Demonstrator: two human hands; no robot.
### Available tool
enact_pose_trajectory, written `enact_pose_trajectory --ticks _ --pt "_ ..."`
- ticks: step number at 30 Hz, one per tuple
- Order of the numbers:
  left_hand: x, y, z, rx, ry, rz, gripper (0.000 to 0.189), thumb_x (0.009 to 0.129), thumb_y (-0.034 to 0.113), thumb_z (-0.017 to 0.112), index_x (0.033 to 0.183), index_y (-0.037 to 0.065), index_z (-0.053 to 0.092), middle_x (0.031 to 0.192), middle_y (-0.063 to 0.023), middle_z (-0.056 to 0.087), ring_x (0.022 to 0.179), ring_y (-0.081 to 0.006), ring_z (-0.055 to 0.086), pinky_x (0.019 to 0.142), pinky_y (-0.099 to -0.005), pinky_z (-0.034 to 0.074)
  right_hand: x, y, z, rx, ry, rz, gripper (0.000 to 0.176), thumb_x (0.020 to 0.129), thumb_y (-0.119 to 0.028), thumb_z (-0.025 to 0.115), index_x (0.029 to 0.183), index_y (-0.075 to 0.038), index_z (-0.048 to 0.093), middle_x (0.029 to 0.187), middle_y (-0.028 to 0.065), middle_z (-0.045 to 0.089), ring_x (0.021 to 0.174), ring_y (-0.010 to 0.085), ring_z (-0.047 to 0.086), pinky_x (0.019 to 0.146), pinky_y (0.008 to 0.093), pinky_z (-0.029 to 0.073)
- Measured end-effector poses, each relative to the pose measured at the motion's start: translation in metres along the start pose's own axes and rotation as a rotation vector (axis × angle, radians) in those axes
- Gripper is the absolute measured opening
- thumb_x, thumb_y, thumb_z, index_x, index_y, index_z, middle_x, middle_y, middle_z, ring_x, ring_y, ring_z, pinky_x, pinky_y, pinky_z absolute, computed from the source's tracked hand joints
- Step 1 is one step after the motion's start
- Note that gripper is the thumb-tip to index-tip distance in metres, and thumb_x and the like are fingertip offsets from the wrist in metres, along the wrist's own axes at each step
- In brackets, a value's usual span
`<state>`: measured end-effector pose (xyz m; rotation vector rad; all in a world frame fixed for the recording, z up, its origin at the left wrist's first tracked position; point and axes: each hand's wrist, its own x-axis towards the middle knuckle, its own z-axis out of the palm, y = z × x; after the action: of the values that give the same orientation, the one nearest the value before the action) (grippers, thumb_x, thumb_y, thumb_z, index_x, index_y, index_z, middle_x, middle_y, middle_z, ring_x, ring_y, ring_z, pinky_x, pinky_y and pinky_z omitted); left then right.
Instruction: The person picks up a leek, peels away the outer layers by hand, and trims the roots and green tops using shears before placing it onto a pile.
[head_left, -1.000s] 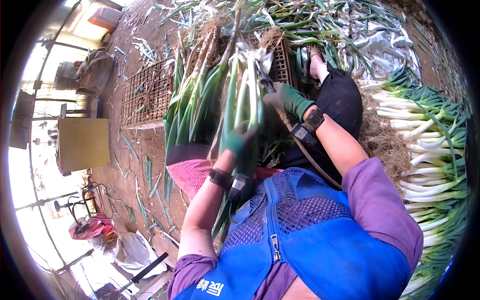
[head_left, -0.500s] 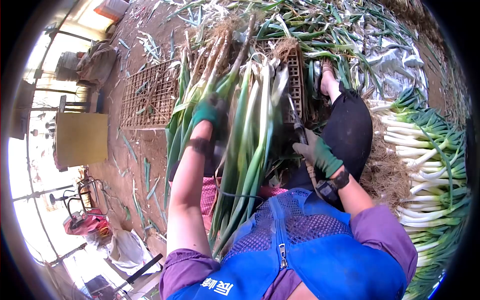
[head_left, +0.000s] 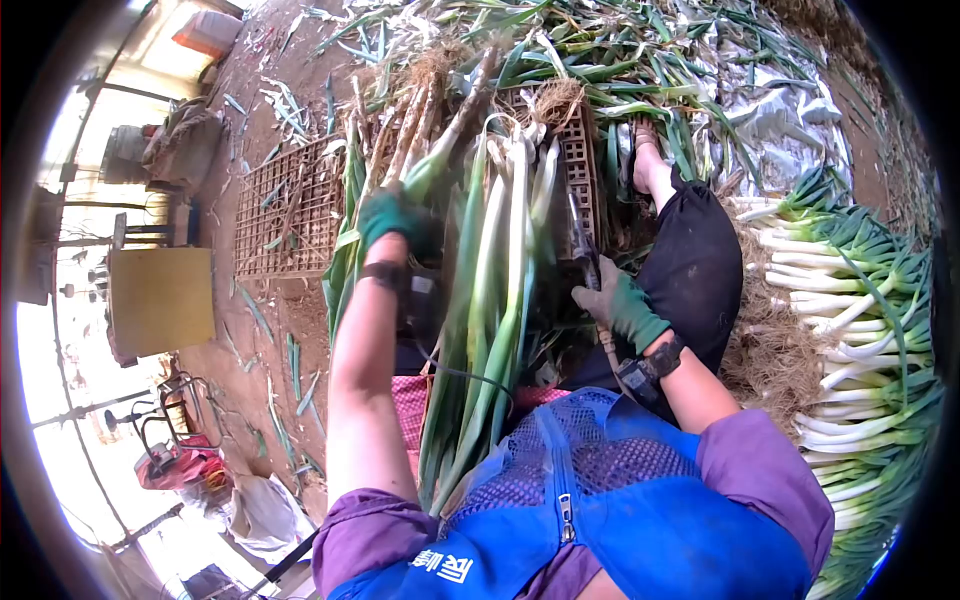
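Observation:
My left hand [head_left: 392,220], in a green glove, is closed around an untrimmed leek [head_left: 440,155] whose roots point away from me; the fingers are partly blurred. More leeks [head_left: 490,300] lie lengthwise over my lap, with white stems away from me and green leaves toward my body. My right hand [head_left: 622,303], also gloved, is wrapped around an air blow gun [head_left: 580,232] with a thin metal nozzle pointing away from me. Its hose [head_left: 608,350] runs back past my wrist.
Cleaned leeks [head_left: 840,330] lie in a long row at the right. A brown plastic crate [head_left: 578,165] stands ahead, and a flat brown grid [head_left: 285,220] lies at the left. Loose leaves [head_left: 640,60] cover the far ground. A yellow board [head_left: 162,300] is at far left.
My left hand has moved slightly left with the leek. The blow gun in my right hand has shifted a little left, with its nozzle now more upright in view.

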<state>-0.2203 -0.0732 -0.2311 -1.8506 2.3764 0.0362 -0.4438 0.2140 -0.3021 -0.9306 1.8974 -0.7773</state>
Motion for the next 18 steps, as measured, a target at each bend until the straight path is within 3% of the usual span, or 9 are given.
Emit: enact_pose_trajectory --ticks 3,4,6,7,9,10,14,16,18 --pt "-0.01 -0.035 -0.064 -0.105 0.079 0.04 0.037 0.069 0.035 0.07 0.1 0.015 0.072 0.095 -0.016 0.069 0.093 -0.0332 0.066 0.081 -0.0439 0.053 0.0 0.003 -0.001 -0.019 -0.022 0.022 0.058 0.073 -0.033 0.069 0.115 0.003 0.054 0.086 0.0213 0.066 0.075 0.035 0.066 0.071 0.0434 0.053" --pt "-0.009 -0.056 -0.074 -0.08 0.167 0.086 0.043 0.068 0.032 0.071 0.108 0.015 0.071 0.093 -0.0144 0.07 0.086 -0.0335 0.067 0.08 -0.0421 0.053 -0.006 -0.007 -0.006 0.018 -0.033 0.051 0.058 0.072 -0.036 0.069 0.113 0.002 0.055 0.085 0.0213 0.066 0.076 0.0346 0.066 0.071 0.0434 0.053" --pt "-0.023 -0.081 -0.117 -0.074 0.149 0.156 0.044 0.068 0.023 0.072 0.11 0.009 0.07 0.091 -0.014 0.071 0.084 -0.0277 0.068 0.079 -0.0387 0.054 -0.005 0.003 -0.003 -0.001 0.001 -0.007 0.056 0.072 -0.037 0.07 0.11 0.002 0.055 0.084 0.0209 0.065 0.076 0.0332 0.066 0.07 0.043 0.053" --pt "-0.028 -0.093 -0.136 -0.163 0.004 0.155 0.042 0.07 0.018 0.073 0.11 0.007 0.069 0.089 -0.013 0.071 0.081 -0.0222 0.068 0.076 -0.0349 0.054 -0.003 0.011 0.0 -0.008 0.018 -0.037 0.056 0.072 -0.037 0.07 0.109 0.002 0.056 0.084 0.0207 0.065 0.076 0.0326 0.066 0.069 0.0428 0.053" --pt "-0.052 -0.109 -0.159 -0.208 -0.198 0.149 0.044 0.07 0.021 0.074 0.113 0.012 0.069 0.101 -0.0151 0.071 0.091 -0.0258 0.069 0.08 -0.0364 0.054 -0.004 0.018 0.002 0.074 0.006 -0.069 0.051 0.073 -0.036 0.07 0.105 0.001 0.057 0.08 0.016 0.064 0.072 0.027 0.065 0.067 0.0394 0.052" --pt "-0.087 -0.087 -0.177 -0.165 -0.197 0.156 0.04 0.072 0.018 0.073 0.11 0.01 0.068 0.094 -0.0139 0.071 0.086 -0.0255 0.069 0.076 -0.0358 0.054 -0.007 0.017 -0.001 0.126 -0.024 -0.074 0.051 0.073 -0.036 0.071 0.105 0.001 0.057 0.079 0.0147 0.063 0.071 0.0256 0.064 0.067 0.0383 0.052" --pt "-0.153 -0.052 -0.128 -0.135 -0.483 0.128 0.046 0.075 0.034 0.076 0.107 0.003 0.064 0.088 -0.0146 0.069 0.076 -0.024 0.067 0.069 -0.036 0.054 -0.032 -0.003 -0.012 0.224 -0.136 -0.042 0.047 0.076 -0.036 0.071 0.105 0.0 0.058 0.078 0.0099 0.062 0.069 0.0196 0.06 0.066 0.0335 0.05" --pt "-0.17 -0.044 -0.068 -0.508 -0.568 -0.007 0.054 0.075 0.038 0.076 0.113 0.002 0.064 0.096 -0.0134 0.069 0.086 -0.0217 0.068 0.073 -0.0338 0.056 -0.058 -0.021 -0.02 0.288 -0.221 -0.058 0.046 0.078 -0.032 0.07 0.11 0.0 0.059 0.08 0.0076 0.061 0.07 0.0166 0.058 0.066 0.0316 0.049" --pt "-0.187 -0.03 -0.021 -0.605 -0.558 0.043 0.055 0.076 0.036 0.072 0.118 0.002 0.062 0.1 -0.0144 0.069 0.089 -0.0225 0.068 0.078 -0.0337 0.055 -0.088 -0.031 -0.022 0.401 -0.331 -0.122 0.045 0.082 -0.024 0.069 0.118 0.001 0.059 0.08 0.0038 0.059 0.069 0.0121 0.054 0.064 0.0292 0.047"
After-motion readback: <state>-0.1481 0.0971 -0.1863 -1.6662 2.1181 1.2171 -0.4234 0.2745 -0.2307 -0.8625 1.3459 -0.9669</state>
